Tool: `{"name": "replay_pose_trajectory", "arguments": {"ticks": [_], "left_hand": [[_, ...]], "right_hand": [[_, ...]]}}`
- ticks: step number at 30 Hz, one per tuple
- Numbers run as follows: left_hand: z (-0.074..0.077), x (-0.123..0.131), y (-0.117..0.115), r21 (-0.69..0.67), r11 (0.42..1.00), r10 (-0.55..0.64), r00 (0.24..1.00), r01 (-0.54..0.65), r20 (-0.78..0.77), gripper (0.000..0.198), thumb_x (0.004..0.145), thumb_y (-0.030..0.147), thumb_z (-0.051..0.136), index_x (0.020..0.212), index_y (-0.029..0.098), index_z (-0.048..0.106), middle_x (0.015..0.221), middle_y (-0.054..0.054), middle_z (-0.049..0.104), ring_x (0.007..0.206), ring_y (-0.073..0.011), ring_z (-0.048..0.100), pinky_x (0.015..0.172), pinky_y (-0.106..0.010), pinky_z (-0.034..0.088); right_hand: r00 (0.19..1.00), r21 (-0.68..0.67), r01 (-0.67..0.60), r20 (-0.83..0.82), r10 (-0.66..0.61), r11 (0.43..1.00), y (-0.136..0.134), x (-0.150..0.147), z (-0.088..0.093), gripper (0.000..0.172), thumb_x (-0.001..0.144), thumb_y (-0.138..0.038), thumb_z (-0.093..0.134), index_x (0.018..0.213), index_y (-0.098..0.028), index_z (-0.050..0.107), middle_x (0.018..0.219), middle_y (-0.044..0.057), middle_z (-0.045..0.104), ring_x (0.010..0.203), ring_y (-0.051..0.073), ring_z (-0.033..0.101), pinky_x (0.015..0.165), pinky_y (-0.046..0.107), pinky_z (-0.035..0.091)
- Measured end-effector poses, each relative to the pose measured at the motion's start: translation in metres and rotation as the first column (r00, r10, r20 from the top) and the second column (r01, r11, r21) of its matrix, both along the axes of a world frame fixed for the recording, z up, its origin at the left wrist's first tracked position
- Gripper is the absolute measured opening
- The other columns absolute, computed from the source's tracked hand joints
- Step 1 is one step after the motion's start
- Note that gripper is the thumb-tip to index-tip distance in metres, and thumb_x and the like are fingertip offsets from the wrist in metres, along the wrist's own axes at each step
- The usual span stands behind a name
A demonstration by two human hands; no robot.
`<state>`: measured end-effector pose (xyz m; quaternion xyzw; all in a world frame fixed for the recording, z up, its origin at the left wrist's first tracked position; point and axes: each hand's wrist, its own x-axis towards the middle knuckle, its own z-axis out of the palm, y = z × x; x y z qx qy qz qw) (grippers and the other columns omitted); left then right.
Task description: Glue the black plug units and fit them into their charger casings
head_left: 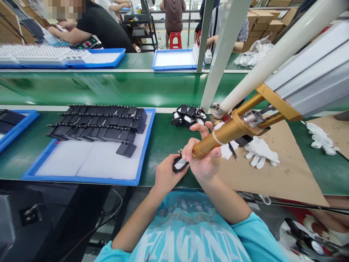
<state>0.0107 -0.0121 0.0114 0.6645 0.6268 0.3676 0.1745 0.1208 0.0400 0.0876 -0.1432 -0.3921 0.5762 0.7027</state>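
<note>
On blue tray (81, 179), black chargers (98, 123)

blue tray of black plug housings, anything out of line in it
One black plastic housing sits alone on the white liner of the blue plastic tray, just below the three neat rows and not lined up with them. Nothing else in the tray looks spilled or damaged.

No text, label, brand or number can be read anywhere in view. Sole marking noted: large pale lettering across the turquoise shirt (191, 233), distorted and cut off at the lower edge; wording indeterminate.
</note>
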Motion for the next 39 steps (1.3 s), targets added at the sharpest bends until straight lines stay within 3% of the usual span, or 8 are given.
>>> {"name": "replay_pose_trajectory", "arguments": {"ticks": [11, 15, 18, 21, 25, 30, 36, 39], "left_hand": [[-0.007, 0.002, 0.004, 0.141, 0.99, -0.022, 1.0, 0.019, 0.015, 0.026, 0.076, 0.032, 0.07, 0.099, 0.021, 0.061, 0.09, -0.003, 0.071, 0.079, -0.0193, 0.069, 0.07, -0.029, 0.053], [-0.013, -0.014, 0.01, 0.01, 0.997, -0.078, 0.992, 0.079, -0.098, 0.026, 0.079, 0.031, 0.07, 0.102, 0.022, 0.062, 0.094, -0.004, 0.069, 0.089, -0.0223, 0.066, 0.076, -0.033, 0.053], [-0.019, -0.028, 0.01, -0.082, 0.992, -0.107, 0.992, 0.101, -0.073, 0.045, 0.081, 0.029, 0.068, 0.124, 0.025, 0.054, 0.109, -0.007, 0.067, 0.099, -0.0231, 0.065, 0.084, -0.036, 0.053], [-0.023, -0.028, 0.004, -0.02, 1.0, -0.013, 0.997, 0.012, -0.077, 0.07, 0.082, 0.036, 0.069, 0.142, 0.026, 0.035, 0.135, -0.013, 0.051, 0.12, -0.0281, 0.054, 0.096, -0.043, 0.048], [-0.027, -0.007, 0.003, 0.081, 0.978, 0.203, 0.97, -0.194, -0.132, 0.091, 0.069, 0.056, 0.077, 0.141, 0.019, 0.035, 0.127, -0.018, 0.045, 0.12, -0.0363, 0.047, 0.097, -0.054, 0.044], [-0.03, -0.005, 0.014, 0.117, 0.981, 0.161, 0.985, -0.154, -0.059, 0.074, 0.077, 0.045, 0.074, 0.136, 0.022, 0.036, 0.117, -0.013, 0.048, 0.106, -0.0278, 0.057, 0.089, -0.046, 0.051], [-0.031, -0.037, 0.007, 0.141, 0.99, 0.012, 1.0, -0.011, -0.009, 0.066, 0.084, 0.034, 0.069, 0.14, 0.025, 0.035, 0.144, -0.014, 0.041, 0.135, -0.0273, 0.044, 0.104, -0.044, 0.048], [-0.033, -0.044, 0.004, 0.078, 0.997, -0.005, 0.997, 0.011, -0.078, 0.062, 0.085, 0.037, 0.067, 0.14, 0.026, 0.041, 0.139, -0.011, 0.053, 0.128, -0.026, 0.053, 0.105, -0.044, 0.049]], "right_hand": [[0.999, 0.018, -0.039, 0.038, 0.038, 0.999, -0.001, -0.001, 0.004, 0.045, 0.078, -0.066, 0.055, 0.101, -0.03, 0.041, 0.107, 0.002, 0.058, 0.039, 0.005, 0.047, 0.031, 0.025, 0.039], [1.0, 0.013, 0.006, 0.022, -0.007, 1.0, 0.002, 0.002, 0.004, 0.045, 0.079, -0.066, 0.052, 0.104, -0.03, 0.043, 0.107, 0.003, 0.058, 0.041, 0.006, 0.05, 0.034, 0.026, 0.041], [0.995, 0.004, 0.093, 0.035, -0.093, 0.996, 0.006, 0.007, 0.001, 0.043, 0.08, -0.064, 0.052, 0.106, -0.03, 0.046, 0.109, 0.002, 0.058, 0.041, 0.005, 0.048, 0.033, 0.025, 0.039], [0.991, -0.007, 0.132, 0.031, -0.132, 0.991, 0.009, 0.014, -0.003, 0.039, 0.082, -0.061, 0.051, 0.105, -0.03, 0.05, 0.108, 0.001, 0.057, 0.041, 0.005, 0.049, 0.034, 0.025, 0.039], [0.988, -0.015, 0.149, 0.041, -0.148, 0.989, 0.011, 0.022, -0.007, 0.035, 0.084, -0.059, 0.05, 0.1, -0.029, 0.052, 0.11, 0.001, 0.056, 0.043, 0.005, 0.051, 0.036, 0.026, 0.043], [0.986, -0.041, 0.158, 0.068, -0.155, 0.987, 0.013, 0.029, -0.01, 0.037, 0.081, -0.063, 0.052, 0.099, -0.03, 0.048, 0.107, 0.0, 0.056, 0.041, 0.005, 0.05, 0.036, 0.027, 0.044], [0.987, -0.031, 0.152, 0.048, -0.151, 0.988, 0.013, 0.034, -0.012, 0.034, 0.084, -0.058, 0.051, 0.098, -0.028, 0.048, 0.107, 0.001, 0.058, 0.041, 0.006, 0.051, 0.036, 0.028, 0.044], [0.987, -0.028, 0.15, 0.055, -0.148, 0.988, 0.013, 0.034, -0.012, 0.035, 0.083, -0.059, 0.051, 0.098, -0.027, 0.048, 0.109, 0.002, 0.06, 0.041, 0.006, 0.05, 0.037, 0.028, 0.043]]}}
